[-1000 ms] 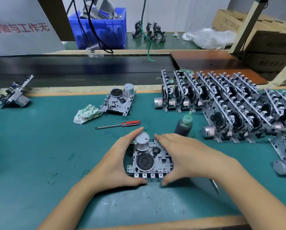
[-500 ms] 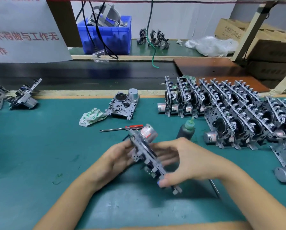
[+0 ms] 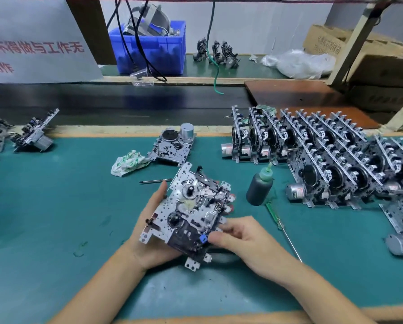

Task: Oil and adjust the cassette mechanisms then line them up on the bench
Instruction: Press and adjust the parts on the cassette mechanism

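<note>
While we hold one cassette mechanism point(image 3: 191, 213) above the bench point(image 3: 44, 206), its gear side faces up at us. Our left hand point(image 3: 149, 230) cradles it from below and from its left edge, thumb up along that edge, so this grip is closed around the metal plate. Our right hand point(image 3: 244, 239) pinches the mechanism's near right corner, thumb by a small blue part, fingers curled beneath. Just right of the held mechanism stands the dark oil bottle point(image 3: 259, 188) with its green nozzle; a green-handled screwdriver point(image 3: 281, 226) lies beside the bottle. Beyond the mechanism a second unit point(image 3: 172, 147) lies flat, a crumpled rag point(image 3: 129, 162) to its left. Further right of the bottle, rows of upright mechanisms point(image 3: 324, 160) stand lined up.
</note>
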Motion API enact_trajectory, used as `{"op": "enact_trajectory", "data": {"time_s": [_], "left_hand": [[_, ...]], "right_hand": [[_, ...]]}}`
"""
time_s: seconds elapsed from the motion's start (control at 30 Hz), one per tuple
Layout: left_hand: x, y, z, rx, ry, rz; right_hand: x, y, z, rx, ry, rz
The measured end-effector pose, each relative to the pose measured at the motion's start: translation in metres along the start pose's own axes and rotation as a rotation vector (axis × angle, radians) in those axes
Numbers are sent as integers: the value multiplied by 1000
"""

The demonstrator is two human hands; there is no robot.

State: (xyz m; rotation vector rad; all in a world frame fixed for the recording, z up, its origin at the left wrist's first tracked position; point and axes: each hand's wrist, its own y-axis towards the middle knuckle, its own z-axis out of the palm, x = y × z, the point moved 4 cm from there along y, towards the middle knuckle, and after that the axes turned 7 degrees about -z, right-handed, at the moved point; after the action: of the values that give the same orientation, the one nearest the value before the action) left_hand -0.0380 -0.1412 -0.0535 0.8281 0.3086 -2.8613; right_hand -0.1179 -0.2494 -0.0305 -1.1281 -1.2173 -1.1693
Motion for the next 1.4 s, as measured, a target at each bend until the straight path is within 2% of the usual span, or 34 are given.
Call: {"op": "enact_trajectory", "data": {"time_s": [0.17,0.23,0.3,0.4,0.53,0.6,0.7,0.73,0.83,0.9,1.0,1.07,1.2,1.3,1.4], "left_hand": [[6,-4,-9,-79,-71,11],[6,-3,-10,-97,-103,40],[6,-1,-12,-134,-101,70],[8,5,-17,-131,-218,65],[10,8,-22,-171,-261,33],[10,8,-22,-213,-256,42],[10,9,-24,-253,-222,52],[10,9,-23,-257,-213,56],[8,7,-21,-253,-197,57],[8,7,-19,-243,-190,59],[8,7,-19,-232,-199,69],[7,8,-20,-222,-183,80],[7,9,-23,-221,-162,64],[7,10,-24,-234,-172,46],[7,10,-25,-253,-184,42]], "right_hand": [[19,-28,-39,-250,-1115,57],[27,-41,-59,-428,-1383,218],[23,-47,-78,-522,-1481,371],[3,-41,-89,-452,-1401,464],[-6,-35,-92,-363,-1149,363],[3,-33,-88,-301,-858,206],[28,-27,-79,-318,-128,-42],[35,-25,-78,-302,44,-106],[43,-14,-69,-146,252,-211],[34,-7,-59,-5,285,-173],[11,3,-44,116,150,-55],[0,10,-39,110,80,4],[-5,19,-37,29,128,86],[-3,19,-40,88,31,122],[-6,19,-41,131,-60,235]]}}
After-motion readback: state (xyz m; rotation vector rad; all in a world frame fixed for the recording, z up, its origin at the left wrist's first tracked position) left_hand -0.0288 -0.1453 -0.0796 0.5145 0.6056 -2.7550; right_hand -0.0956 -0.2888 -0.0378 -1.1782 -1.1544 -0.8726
